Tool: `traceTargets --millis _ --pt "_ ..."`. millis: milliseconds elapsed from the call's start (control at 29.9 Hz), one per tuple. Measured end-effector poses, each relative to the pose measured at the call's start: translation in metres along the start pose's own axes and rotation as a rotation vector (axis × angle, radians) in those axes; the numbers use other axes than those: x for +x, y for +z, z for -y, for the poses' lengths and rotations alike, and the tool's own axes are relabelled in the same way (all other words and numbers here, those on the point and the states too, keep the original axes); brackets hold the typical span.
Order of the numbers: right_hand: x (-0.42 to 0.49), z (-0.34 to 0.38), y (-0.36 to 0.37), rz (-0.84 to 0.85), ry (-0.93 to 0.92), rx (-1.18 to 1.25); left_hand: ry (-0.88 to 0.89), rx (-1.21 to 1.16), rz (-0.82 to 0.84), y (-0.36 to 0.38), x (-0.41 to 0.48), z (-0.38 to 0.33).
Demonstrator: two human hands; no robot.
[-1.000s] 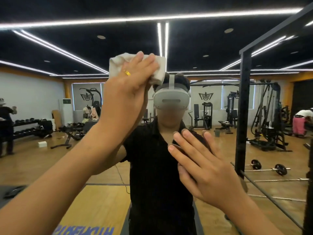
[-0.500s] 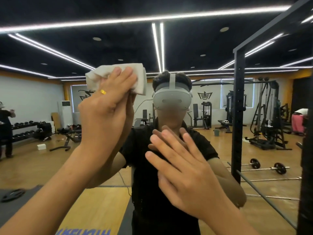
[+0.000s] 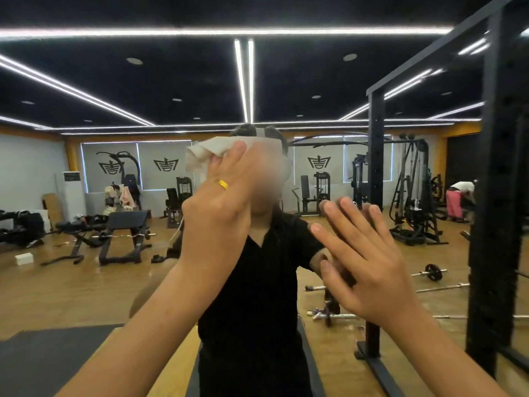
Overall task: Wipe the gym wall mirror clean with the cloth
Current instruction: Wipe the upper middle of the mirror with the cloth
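Note:
The wall mirror (image 3: 171, 81) fills the view and reflects the gym and me in a black shirt. My left hand (image 3: 220, 207), with a gold ring, presses a crumpled white cloth (image 3: 200, 156) flat against the glass at the height of my reflected head. The cloth bunches out past the fingers at the upper left. My right hand (image 3: 369, 262) is spread open, its fingers straight, with the palm toward the glass lower right of the cloth. It holds nothing.
A black steel rack post (image 3: 498, 196) stands close on the right, with its reflection (image 3: 375, 196) beside it. In the reflection there are benches (image 3: 120, 233), weight machines, barbells (image 3: 429, 273) on the wooden floor and a person bending over at far right (image 3: 458, 199).
My left hand has swept the cloth down and to the right, from beside the reflected head to over it. My right hand has shifted to the right on the glass.

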State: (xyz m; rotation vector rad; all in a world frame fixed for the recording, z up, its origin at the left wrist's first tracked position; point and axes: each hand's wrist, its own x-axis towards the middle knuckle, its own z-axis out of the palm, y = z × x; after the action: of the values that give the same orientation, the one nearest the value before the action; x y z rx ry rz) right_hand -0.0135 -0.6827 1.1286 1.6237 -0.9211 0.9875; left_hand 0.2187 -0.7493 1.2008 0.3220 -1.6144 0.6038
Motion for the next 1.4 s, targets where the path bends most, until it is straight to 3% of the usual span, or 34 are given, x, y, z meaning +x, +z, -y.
traceTargets --millis 535,735,903,1103,1404 --pt "0.000 -0.004 0.000 -0.026 -0.039 -0.029 0.037 0.087 -0.008 0.003 0.007 -0.004" --pt "0.003 -0.011 -0.013 0.077 -0.100 -0.027 -0.036 0.059 0.016 0.009 0.027 -0.018" --pt "0.004 -0.065 -0.043 0.190 -0.200 -0.116 -0.105 0.056 0.019 0.020 0.063 -0.032" --pt "0.005 -0.076 -0.041 0.146 -0.248 -0.111 -0.165 0.058 -0.023 0.044 0.116 -0.058" --pt "0.004 -0.078 -0.041 0.126 -0.248 -0.102 -0.116 0.096 0.090 0.037 0.032 -0.078"
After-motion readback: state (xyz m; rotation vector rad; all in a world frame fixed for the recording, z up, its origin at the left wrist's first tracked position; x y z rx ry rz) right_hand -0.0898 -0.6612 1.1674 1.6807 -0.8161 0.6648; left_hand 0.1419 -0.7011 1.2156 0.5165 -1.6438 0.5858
